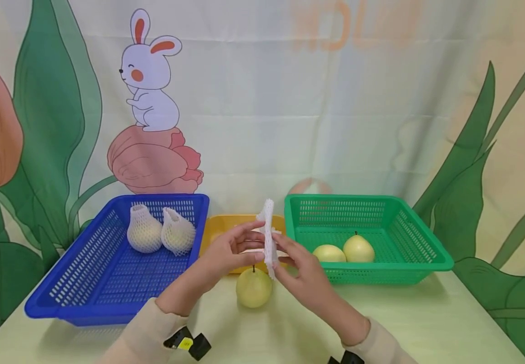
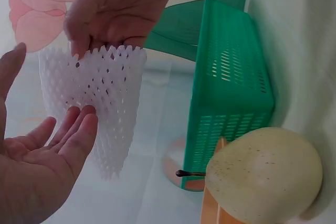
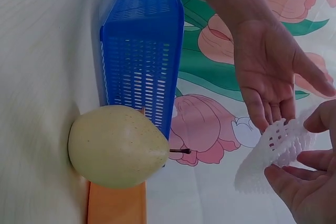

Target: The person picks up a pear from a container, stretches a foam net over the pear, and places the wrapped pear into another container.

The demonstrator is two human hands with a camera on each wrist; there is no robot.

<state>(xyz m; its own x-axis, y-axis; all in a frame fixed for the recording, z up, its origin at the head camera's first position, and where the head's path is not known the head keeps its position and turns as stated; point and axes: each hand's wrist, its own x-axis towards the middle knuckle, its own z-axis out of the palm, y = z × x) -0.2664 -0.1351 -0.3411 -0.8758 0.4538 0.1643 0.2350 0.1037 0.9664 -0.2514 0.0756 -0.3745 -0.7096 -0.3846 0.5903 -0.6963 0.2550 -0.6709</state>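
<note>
A white foam fruit net (image 1: 269, 237) is up between my two hands above the table. My right hand (image 1: 305, 268) pinches it by the edge of its mouth, fingers partly inside, as the right wrist view shows. With extended fingers and the thumb held apart, my left hand (image 2: 47, 166) touches the net's other side. Below the hands, a bare yellow-green pear (image 1: 254, 290) stands upright on the table, stem up. It looks large and speckled in both wrist views.
To the left, a blue basket (image 1: 130, 308) holds two pears in foam nets (image 1: 145, 232). A green basket (image 1: 376, 270) on the right holds two bare pears (image 1: 359, 248). Between them at the back sits a yellow-orange tray (image 1: 226, 221), partly hidden by the hands. A printed curtain (image 1: 253, 101) hangs behind.
</note>
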